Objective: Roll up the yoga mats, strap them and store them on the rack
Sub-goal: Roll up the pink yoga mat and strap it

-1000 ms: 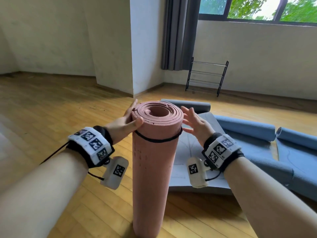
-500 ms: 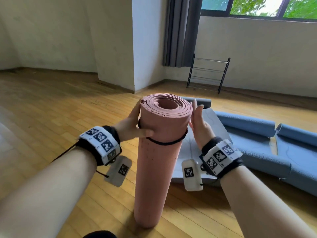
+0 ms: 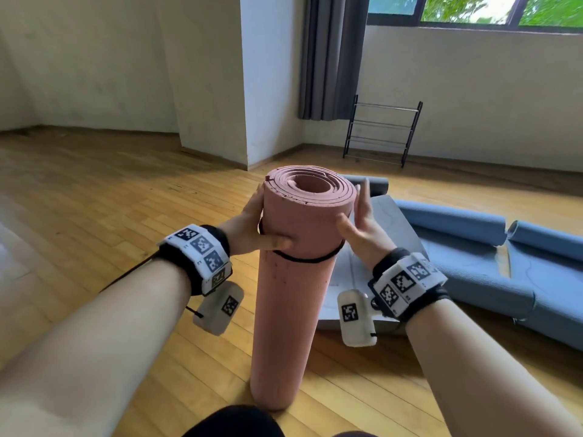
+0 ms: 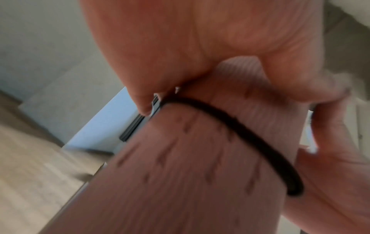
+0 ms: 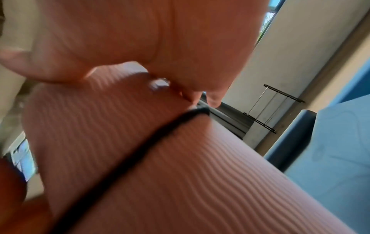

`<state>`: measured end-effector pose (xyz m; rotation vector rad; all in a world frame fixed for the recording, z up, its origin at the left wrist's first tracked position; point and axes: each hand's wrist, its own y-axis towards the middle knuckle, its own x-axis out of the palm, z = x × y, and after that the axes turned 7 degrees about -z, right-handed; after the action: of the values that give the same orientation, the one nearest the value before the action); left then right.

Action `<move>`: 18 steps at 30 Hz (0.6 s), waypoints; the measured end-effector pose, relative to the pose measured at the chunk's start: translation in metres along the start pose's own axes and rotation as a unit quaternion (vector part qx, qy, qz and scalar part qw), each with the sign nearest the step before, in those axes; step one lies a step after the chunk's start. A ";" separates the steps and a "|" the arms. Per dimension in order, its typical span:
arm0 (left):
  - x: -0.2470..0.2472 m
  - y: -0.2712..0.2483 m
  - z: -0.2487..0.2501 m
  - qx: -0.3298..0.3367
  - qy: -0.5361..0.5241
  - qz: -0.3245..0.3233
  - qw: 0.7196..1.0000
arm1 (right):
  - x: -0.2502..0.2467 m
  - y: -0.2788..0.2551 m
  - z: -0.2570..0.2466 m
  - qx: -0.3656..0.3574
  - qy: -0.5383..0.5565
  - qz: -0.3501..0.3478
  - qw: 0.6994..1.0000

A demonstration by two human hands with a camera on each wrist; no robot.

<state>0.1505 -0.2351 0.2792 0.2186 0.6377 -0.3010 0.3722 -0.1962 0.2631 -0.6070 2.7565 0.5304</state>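
A rolled pink yoga mat (image 3: 293, 310) stands on end on the wooden floor in front of me. A thin black strap (image 3: 309, 258) rings it just below the top. My left hand (image 3: 249, 222) grips the mat's upper left side, thumb across the front above the strap. On the upper right side my right hand (image 3: 362, 225) cups the roll, fingers pointing up, thumb on the front. The left wrist view shows the ribbed mat (image 4: 180, 182) and strap (image 4: 230, 123) close up; so does the right wrist view, mat (image 5: 160, 158) and strap (image 5: 140, 153). A black wire rack (image 3: 381, 134) stands at the far wall.
A flat grey mat (image 3: 381, 216) lies just right of the pink roll, with a grey roll (image 3: 369, 184) at its far end. Partly rolled blue mats (image 3: 454, 220) lie further right. A white pillar (image 3: 271, 89) and a grey curtain (image 3: 331, 58) stand behind.
One second ago my right hand hovered off the mat; now it cups the roll with its thumb on the front. My left thumb has slid down towards the strap.
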 end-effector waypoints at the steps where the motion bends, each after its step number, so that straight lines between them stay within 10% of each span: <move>1: 0.000 0.001 0.004 0.007 -0.023 0.012 1.000 | 0.001 0.002 -0.002 -0.008 0.010 0.009 1.000; 18: 0.046 -0.006 -0.015 0.030 -0.127 0.040 0.991 | 0.018 -0.023 0.032 -0.038 0.011 0.039 0.998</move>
<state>0.1757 -0.2458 0.2382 0.2586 0.3669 -0.2654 0.3727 -0.2090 0.2219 -0.5259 2.8020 0.6519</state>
